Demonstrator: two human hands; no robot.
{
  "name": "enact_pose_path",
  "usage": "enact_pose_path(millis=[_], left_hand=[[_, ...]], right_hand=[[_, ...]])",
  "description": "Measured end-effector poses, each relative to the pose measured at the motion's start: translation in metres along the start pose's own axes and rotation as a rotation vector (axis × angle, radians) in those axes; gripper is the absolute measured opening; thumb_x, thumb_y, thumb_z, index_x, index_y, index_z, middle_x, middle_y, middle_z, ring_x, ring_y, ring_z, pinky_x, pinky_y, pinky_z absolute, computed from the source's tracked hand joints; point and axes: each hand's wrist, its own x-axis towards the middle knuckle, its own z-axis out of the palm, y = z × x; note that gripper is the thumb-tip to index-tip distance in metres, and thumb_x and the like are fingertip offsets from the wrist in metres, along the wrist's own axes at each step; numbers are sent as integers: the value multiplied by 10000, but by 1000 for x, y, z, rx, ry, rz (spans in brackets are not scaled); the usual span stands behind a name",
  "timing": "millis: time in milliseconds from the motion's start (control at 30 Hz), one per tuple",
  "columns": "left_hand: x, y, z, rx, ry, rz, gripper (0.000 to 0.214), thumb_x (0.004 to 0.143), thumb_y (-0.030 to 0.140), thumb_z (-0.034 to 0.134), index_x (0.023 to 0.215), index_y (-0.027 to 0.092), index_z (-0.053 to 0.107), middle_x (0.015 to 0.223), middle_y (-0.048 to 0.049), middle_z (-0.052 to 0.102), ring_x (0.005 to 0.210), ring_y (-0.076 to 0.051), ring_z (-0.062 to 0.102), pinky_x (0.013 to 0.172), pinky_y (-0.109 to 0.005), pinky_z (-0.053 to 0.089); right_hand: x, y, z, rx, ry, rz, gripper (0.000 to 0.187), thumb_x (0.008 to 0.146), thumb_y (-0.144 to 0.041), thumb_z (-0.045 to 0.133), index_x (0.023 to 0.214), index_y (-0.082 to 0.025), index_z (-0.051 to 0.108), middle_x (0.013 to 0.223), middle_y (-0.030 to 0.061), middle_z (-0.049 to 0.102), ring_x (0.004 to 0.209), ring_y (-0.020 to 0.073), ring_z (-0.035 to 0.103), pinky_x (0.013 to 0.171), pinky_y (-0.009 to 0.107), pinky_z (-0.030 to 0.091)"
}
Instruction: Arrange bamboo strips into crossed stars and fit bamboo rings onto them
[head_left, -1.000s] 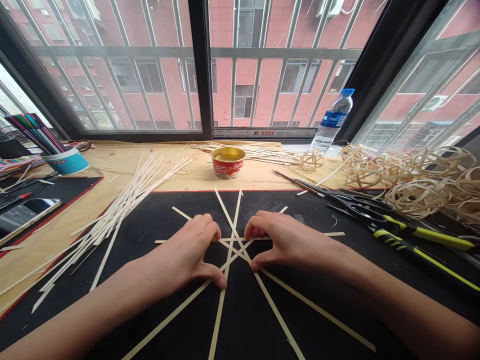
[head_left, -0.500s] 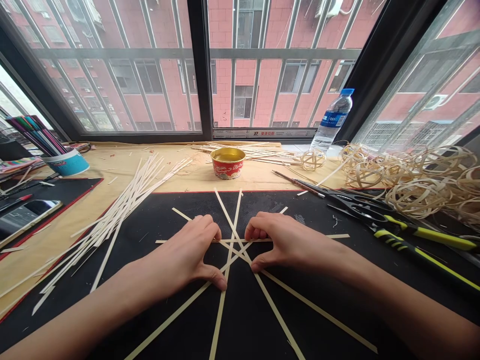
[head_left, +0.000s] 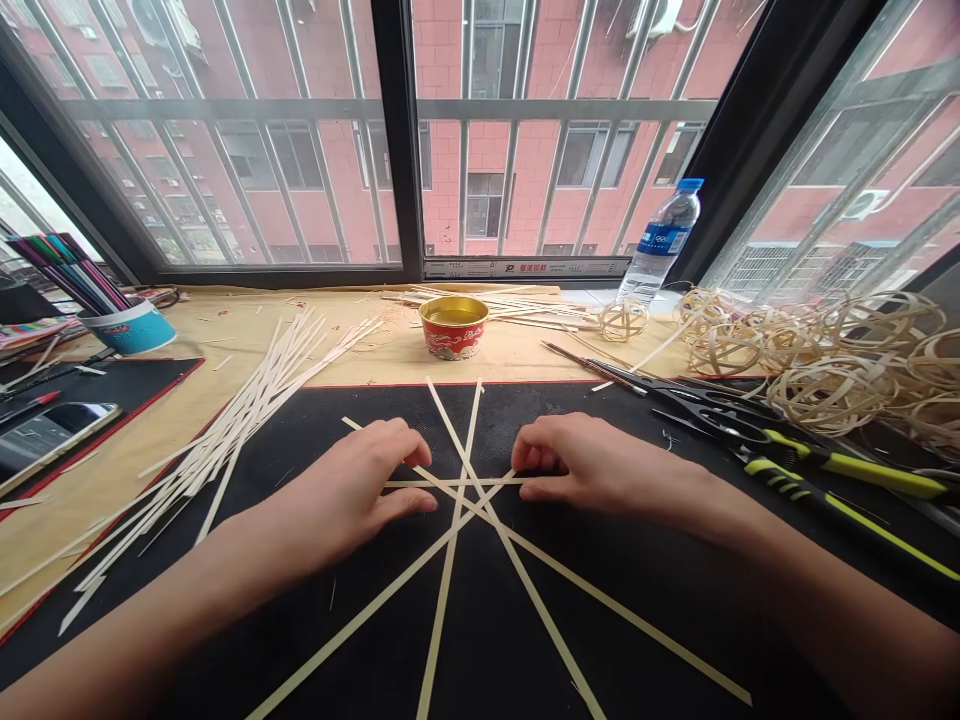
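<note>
On the black work mat (head_left: 660, 620) beneath the window ledge: one star of crossed bamboo strips (head_left: 447, 580), lying flat, its centre between the two hands. Long axes radiate from that centre: one strip runs crosswise, left to right, and the others slant from the window side toward the person.

Left hand (head_left: 367, 480): arched, fingers slightly spread, fingertips resting on a strip left of the crossing, thumb held apart; no pinch shown. Right hand (head_left: 592, 465): fingers curled, thumb beneath them, on either side of the crosswise strip; whether it pinches cannot be told.

Step, as judged: strips being set in place around the crossing, with no weaving visible. Next move, as judged: a steady hold at the centre, as loose strips may slide.

Nearby: a sheaf of loose bamboo strips (head_left: 247, 430) to the left; a red-and-gold bowl (head_left: 454, 328) and a small woven strip ball (head_left: 622, 320) on the ledge; coiled strip hoops (head_left: 832, 395) and yellow-gripped pliers (head_left: 847, 465) to the right.
</note>
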Motion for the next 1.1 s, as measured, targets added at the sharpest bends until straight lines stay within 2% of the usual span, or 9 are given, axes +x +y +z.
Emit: enact_pose_path(millis=[167, 367, 567, 667, 767, 833, 900, 967, 1100], left_hand=[[-2, -11, 2, 226, -72, 10, 107, 854, 208, 471, 807, 205, 567, 843, -32, 582, 775, -211, 524, 704, -337, 395], [-2, -7, 0, 259, -75, 47, 135, 786, 98, 423, 745, 214, 479, 778, -13, 559, 702, -194, 499, 643, -304, 359], [-1, 4, -4, 179, 57, 86, 124, 843, 169, 412, 795, 203, 521, 802, -10, 562, 716, -174, 529, 647, -288, 380], [-2, 7, -1, 136, 53, 108, 114, 868, 205, 435, 858, 201, 548, 884, -17, 572, 786, -174, 558, 697, -291, 406], [-1, 4, 4, 107, 26, 108, 115, 870, 212, 449, 889, 199, 562, 923, -29, 580, 834, -187, 571, 726, -305, 430], [1, 1, 5, 76, 66, 111, 125, 860, 204, 449, 871, 195, 573, 904, -31, 590, 831, -193, 579, 736, -320, 446], [6, -1, 4, -21, 134, 71, 120, 838, 201, 477, 866, 189, 593, 881, -31, 608, 822, -201, 592, 758, -345, 464], [13, -1, 2, -317, 200, -96, 121, 793, 182, 548, 899, 176, 606, 908, -36, 630, 838, -207, 616, 818, -378, 484], [31, 1, -4, -907, 251, -457, 312, 749, 102, 606, 1054, 116, 546, 1054, -107, 645, 928, -208, 667, 956, -387, 490]], right_hand=[[-2, 1, -1, -159, -23, 22, 47, 813, -243, 602, 805, -204, 627, 866, 49, 690, 847, 238, 614, 686, 312, 410], [-1, 1, -2, -119, -14, 25, 80, 815, -244, 579, 747, -207, 598, 800, 35, 680, 765, 213, 609, 607, 280, 383], [-5, 4, -10, -52, -6, 23, 82, 805, -276, 607, 764, -208, 624, 770, 25, 671, 692, 175, 596, 561, 249, 385], [-5, 5, -10, -134, 8, 21, 82, 805, -291, 622, 805, -212, 640, 816, 36, 678, 757, 203, 611, 603, 267, 401], [-3, 2, -5, -219, 86, 12, 88, 830, -275, 609, 817, -202, 654, 857, 58, 669, 825, 229, 612, 682, 300, 418], [-2, -3, 0, -172, 158, -74, 108, 867, -249, 575, 869, -195, 669, 897, 64, 650, 837, 212, 606, 721, 300, 429], [-2, -10, 5, -66, 147, -235, 172, 881, -259, 581, 1018, -192, 660, 1011, 71, 615, 871, 190, 596, 761, 286, 446], [-3, -16, 10, 12, 49, -364, 342, 856, -312, 632, 1170, -180, 601, 1130, 89, 556, 916, 184, 583, 808, 282, 461], [-5, -20, 15, 43, -92, -386, 500, 831, -378, 655, 1263, -156, 537, 1224, 112, 468, 914, 185, 577, 861, 307, 476]])
